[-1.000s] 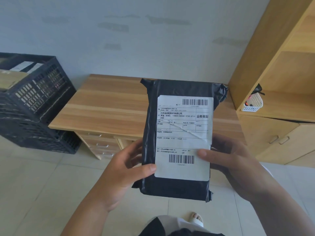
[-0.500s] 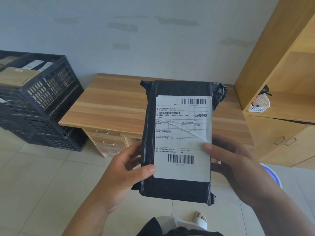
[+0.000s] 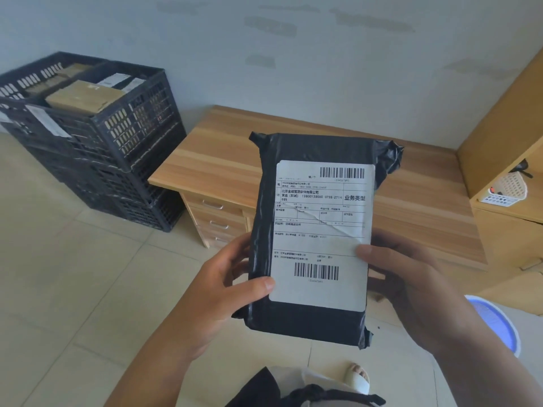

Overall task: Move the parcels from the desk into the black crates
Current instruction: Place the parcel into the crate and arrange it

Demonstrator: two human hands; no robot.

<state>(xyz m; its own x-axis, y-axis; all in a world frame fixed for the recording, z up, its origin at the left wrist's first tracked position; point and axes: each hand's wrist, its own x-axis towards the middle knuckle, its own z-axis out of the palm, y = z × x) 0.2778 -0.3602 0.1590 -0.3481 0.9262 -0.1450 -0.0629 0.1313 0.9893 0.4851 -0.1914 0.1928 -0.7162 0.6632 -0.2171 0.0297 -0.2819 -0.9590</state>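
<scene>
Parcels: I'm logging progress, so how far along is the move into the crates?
Done: the top crate already holds boxes, and the visible desk top is bare. In hand: both the left hand and right hand grip a black parcel. Left: putting it in a crate.

parcel [image 3: 316,239]: black plastic mailer bag with a large white shipping label on its face, two barcodes and printed text; a diagonal crease crosses the label. Held upright in the air in front of the table [image 3: 223,160], left hand [image 3: 223,292] gripping its left edge, right hand [image 3: 411,286] its right edge.
crates [image 3: 123,148]: black slotted plastic, stacked on the floor left of the table. The top one holds a brown cardboard box [image 3: 85,96] and labelled packages.
</scene>
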